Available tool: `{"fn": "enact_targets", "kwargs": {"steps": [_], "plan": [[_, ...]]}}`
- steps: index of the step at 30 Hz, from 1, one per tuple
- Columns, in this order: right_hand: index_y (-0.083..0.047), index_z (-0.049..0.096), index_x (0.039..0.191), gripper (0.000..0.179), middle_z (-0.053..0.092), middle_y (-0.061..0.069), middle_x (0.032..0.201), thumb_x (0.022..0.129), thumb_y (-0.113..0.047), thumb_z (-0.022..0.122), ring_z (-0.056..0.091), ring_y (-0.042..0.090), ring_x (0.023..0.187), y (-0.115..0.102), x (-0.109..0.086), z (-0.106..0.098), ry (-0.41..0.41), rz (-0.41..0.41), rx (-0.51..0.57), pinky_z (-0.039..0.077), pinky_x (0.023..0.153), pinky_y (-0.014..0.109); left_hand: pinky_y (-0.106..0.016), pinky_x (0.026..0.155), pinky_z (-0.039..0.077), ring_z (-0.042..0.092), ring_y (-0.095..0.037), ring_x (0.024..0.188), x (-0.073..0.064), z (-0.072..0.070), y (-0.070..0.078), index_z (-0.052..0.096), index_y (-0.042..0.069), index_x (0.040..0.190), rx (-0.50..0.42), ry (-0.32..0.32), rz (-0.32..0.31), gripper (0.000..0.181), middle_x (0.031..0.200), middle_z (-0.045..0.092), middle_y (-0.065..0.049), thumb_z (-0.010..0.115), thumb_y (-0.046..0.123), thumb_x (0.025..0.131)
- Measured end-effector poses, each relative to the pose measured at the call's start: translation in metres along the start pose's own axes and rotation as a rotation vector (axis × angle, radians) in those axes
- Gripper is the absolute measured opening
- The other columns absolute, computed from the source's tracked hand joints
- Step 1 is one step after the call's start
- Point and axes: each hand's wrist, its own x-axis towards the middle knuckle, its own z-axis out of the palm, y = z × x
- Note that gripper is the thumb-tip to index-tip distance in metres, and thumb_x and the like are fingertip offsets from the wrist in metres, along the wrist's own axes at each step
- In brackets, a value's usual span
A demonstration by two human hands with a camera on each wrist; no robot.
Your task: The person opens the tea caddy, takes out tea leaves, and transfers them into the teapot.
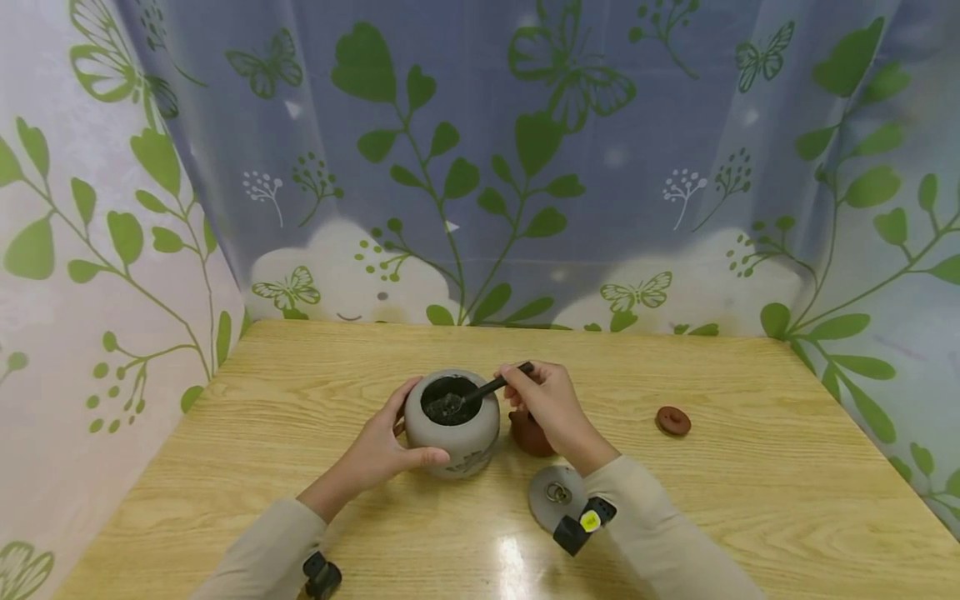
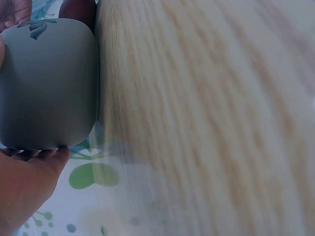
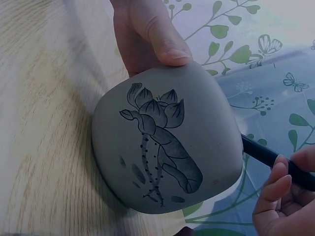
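A round grey tea jar [image 1: 468, 446] stands on the table, its mouth uncovered and its inside dark, with loose dark leaves [image 1: 442, 407] showing. My left hand [image 1: 375, 450] grips the jar's left side, thumb on the front and fingers behind. In the right wrist view a lotus drawing [image 3: 162, 132] decorates its wall. Between thumb and fingertips, my right hand [image 1: 553, 404] pinches the handle of a black spoon [image 1: 491, 387]; its tip dips into the jar among the leaves. A reddish-brown teapot [image 1: 531, 435] sits right of the jar, partly covered by the right hand.
The jar's grey lid [image 1: 542, 492], with a metal ring on top, lies nearer me, partly under the right wrist. Farther right is a small reddish-brown lid [image 1: 673, 421]. A patterned curtain [image 1: 480, 167] borders the back of the wooden table [image 1: 300, 367].
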Motion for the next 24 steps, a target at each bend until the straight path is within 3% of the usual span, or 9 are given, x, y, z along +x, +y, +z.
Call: {"fn": "enact_targets", "kwargs": {"steps": [14,24], "plan": [[0.01,0.067,0.102,0.031,0.058,-0.001,0.067,0.098,-0.02,0.058,0.05,0.011,0.061,-0.005,-0.002,-0.013,0.043,-0.027,0.046,0.047,0.062,0.027,-0.053,0.113,0.026,0.024,-0.027,0.143,-0.002,0.001,0.001,0.019,0.02,0.153,-0.013,-0.004,-0.013,0.104,0.157,0.023,-0.006,0.085,0.03,0.073],[0.009,0.064,0.107,0.033,0.057,-0.001,0.071,0.099,-0.022,0.055,0.048,0.011,0.064,-0.014,-0.002,-0.035,0.062,-0.035,0.08,0.044,0.06,0.021,-0.055,0.112,0.027,0.024,-0.027,0.143,0.0,0.001,-0.002,0.021,0.02,0.153,0.0,0.005,0.01,0.101,0.156,0.025,-0.006,0.084,0.027,0.075]]}}
